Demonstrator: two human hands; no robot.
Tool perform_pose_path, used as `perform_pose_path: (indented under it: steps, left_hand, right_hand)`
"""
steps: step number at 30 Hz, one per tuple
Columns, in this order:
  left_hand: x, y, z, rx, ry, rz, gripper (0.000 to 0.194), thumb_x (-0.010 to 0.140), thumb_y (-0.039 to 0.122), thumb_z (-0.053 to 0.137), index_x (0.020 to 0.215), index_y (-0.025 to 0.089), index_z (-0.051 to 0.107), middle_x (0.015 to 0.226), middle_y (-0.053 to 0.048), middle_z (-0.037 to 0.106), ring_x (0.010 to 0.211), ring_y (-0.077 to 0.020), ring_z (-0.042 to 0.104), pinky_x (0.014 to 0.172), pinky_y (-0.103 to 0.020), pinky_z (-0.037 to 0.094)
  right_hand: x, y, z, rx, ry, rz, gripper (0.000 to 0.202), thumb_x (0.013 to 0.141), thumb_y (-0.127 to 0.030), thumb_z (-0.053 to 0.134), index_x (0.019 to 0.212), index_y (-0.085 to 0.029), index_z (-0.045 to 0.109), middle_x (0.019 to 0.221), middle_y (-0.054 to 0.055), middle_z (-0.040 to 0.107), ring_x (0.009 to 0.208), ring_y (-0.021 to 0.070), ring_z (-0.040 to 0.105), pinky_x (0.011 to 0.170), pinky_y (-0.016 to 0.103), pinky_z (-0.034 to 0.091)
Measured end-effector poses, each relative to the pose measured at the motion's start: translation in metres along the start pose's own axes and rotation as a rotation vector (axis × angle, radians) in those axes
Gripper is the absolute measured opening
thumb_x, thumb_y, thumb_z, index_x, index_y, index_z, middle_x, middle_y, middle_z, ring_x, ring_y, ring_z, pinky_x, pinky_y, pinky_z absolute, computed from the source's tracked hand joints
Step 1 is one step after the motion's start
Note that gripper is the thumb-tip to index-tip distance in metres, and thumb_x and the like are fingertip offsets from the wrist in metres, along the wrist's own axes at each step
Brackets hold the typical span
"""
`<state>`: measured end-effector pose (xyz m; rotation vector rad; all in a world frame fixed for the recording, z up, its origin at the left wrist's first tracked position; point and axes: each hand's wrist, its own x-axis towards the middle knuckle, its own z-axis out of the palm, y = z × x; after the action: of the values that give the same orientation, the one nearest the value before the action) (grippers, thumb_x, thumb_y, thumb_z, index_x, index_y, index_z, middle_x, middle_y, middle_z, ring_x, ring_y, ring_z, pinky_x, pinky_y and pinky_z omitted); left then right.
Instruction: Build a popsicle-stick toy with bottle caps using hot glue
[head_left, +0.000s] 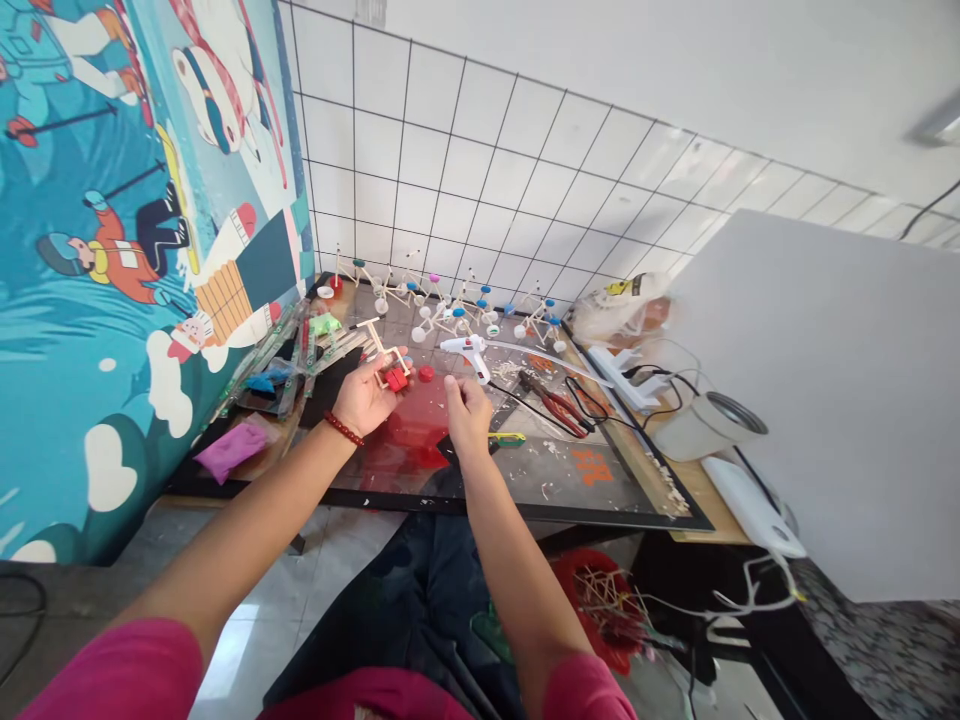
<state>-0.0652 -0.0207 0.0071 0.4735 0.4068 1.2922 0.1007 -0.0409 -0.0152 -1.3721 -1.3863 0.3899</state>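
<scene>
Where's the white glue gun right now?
The white glue gun lies mid-table, just beyond the right hand, with the red-handled pliers to its right.

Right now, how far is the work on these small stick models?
Done: a row of finished stick models stands by the tiled wall. In hand: the left hand holds a stick frame with red caps; the right hand rests beside the glue gun. Left: one loose red cap.

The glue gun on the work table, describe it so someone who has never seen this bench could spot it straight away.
Start at the dark work table under the white tiled wall. Just beyond the right hand, in front of the row of stick models with bottle-cap wheels, lies the glue gun. It is the only white, pistol-shaped tool there, unlike the red-handled pliers to its right.
</scene>
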Motion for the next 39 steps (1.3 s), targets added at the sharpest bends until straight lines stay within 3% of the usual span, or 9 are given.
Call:
perform_pose_path:
  steps: [3, 7, 12, 14, 17, 21, 25, 33, 39]
  left_hand:
    - [-0.001, 0.001, 0.0, 0.01, -0.003, 0.025, 0.021, 0.089, 0.026, 0.059, 0.104, 0.016, 0.069, 0.091, -0.009, 0.072, 0.083, -0.0209, 0.068, 0.074, -0.034, 0.056]
    - [-0.003, 0.001, 0.003, 0.054, -0.008, -0.009, 0.026, 0.088, 0.031, 0.062, 0.107, 0.014, 0.068, 0.09, -0.01, 0.072, 0.086, -0.0216, 0.07, 0.074, -0.032, 0.056]
    - [-0.004, -0.007, 0.007, 0.131, -0.088, -0.067, 0.03, 0.084, 0.029, 0.067, 0.108, 0.013, 0.068, 0.099, -0.012, 0.072, 0.099, -0.0255, 0.069, 0.089, -0.038, 0.053]
    - [-0.001, -0.009, 0.005, 0.213, 0.006, -0.009, 0.027, 0.077, 0.018, 0.071, 0.104, 0.013, 0.068, 0.096, -0.01, 0.071, 0.096, -0.0243, 0.068, 0.089, -0.036, 0.052]
    - [0.006, 0.0, -0.002, 0.276, 0.311, 0.204, 0.026, 0.072, 0.006, 0.071, 0.096, 0.016, 0.067, 0.087, -0.004, 0.069, 0.087, -0.0188, 0.066, 0.084, -0.031, 0.05]
    - [0.013, 0.03, -0.02, 0.221, 0.595, 0.457, 0.028, 0.081, 0.012, 0.059, 0.106, 0.025, 0.059, 0.094, 0.003, 0.065, 0.096, -0.0119, 0.061, 0.089, -0.025, 0.045]
    - [0.013, 0.051, -0.032, 0.124, 0.814, 0.579, 0.03, 0.078, 0.016, 0.062, 0.106, 0.026, 0.058, 0.096, 0.001, 0.065, 0.101, -0.0152, 0.062, 0.091, -0.03, 0.046]
    - [0.014, 0.048, -0.025, 0.087, 0.888, 0.567, 0.027, 0.078, 0.013, 0.058, 0.104, 0.02, 0.059, 0.09, -0.001, 0.062, 0.08, -0.0106, 0.062, 0.072, -0.023, 0.046]
    - [0.013, 0.047, -0.022, 0.091, 0.887, 0.561, 0.027, 0.077, 0.012, 0.058, 0.103, 0.019, 0.06, 0.092, -0.001, 0.063, 0.075, -0.0089, 0.062, 0.067, -0.02, 0.046]
  right_hand:
    - [-0.008, -0.006, -0.009, -0.028, -0.12, -0.063, 0.042, 0.081, -0.058, 0.064, 0.064, -0.02, 0.058, 0.063, 0.0, 0.057, 0.061, 0.0157, 0.054, 0.063, 0.029, 0.046]
    - [-0.01, -0.015, 0.006, -0.015, -0.151, -0.161, 0.056, 0.065, -0.052, 0.081, 0.108, -0.019, 0.065, 0.101, 0.008, 0.068, 0.088, 0.0219, 0.063, 0.082, 0.036, 0.053]
    - [0.002, -0.02, 0.031, 0.118, -0.212, -0.094, 0.052, 0.071, -0.037, 0.076, 0.117, -0.019, 0.063, 0.106, 0.007, 0.071, 0.088, 0.0206, 0.067, 0.084, 0.035, 0.054]
    - [0.005, -0.019, 0.03, 0.106, -0.239, -0.082, 0.041, 0.074, -0.034, 0.071, 0.112, -0.02, 0.066, 0.1, 0.005, 0.073, 0.084, 0.0199, 0.067, 0.081, 0.033, 0.054]
    - [0.006, -0.017, 0.018, -0.1, -0.256, -0.099, 0.035, 0.074, -0.03, 0.067, 0.108, -0.021, 0.069, 0.093, 0.004, 0.075, 0.081, 0.0217, 0.067, 0.077, 0.033, 0.052]
    - [0.001, -0.018, 0.002, -0.446, -0.316, -0.221, 0.048, 0.071, -0.027, 0.066, 0.119, -0.021, 0.067, 0.107, 0.009, 0.074, 0.096, 0.0281, 0.066, 0.086, 0.039, 0.048]
    - [-0.004, -0.021, 0.0, -0.654, -0.468, -0.325, 0.042, 0.071, -0.033, 0.068, 0.111, -0.021, 0.07, 0.11, 0.012, 0.073, 0.108, 0.0327, 0.06, 0.092, 0.045, 0.041]
    - [-0.006, -0.021, 0.004, -0.685, -0.621, -0.274, 0.044, 0.073, -0.038, 0.066, 0.114, -0.021, 0.068, 0.122, 0.011, 0.067, 0.116, 0.0318, 0.054, 0.094, 0.045, 0.034]
    - [-0.007, -0.017, 0.002, -0.689, -0.619, -0.223, 0.048, 0.075, -0.038, 0.062, 0.12, -0.022, 0.064, 0.123, 0.011, 0.065, 0.117, 0.0317, 0.053, 0.096, 0.048, 0.033]
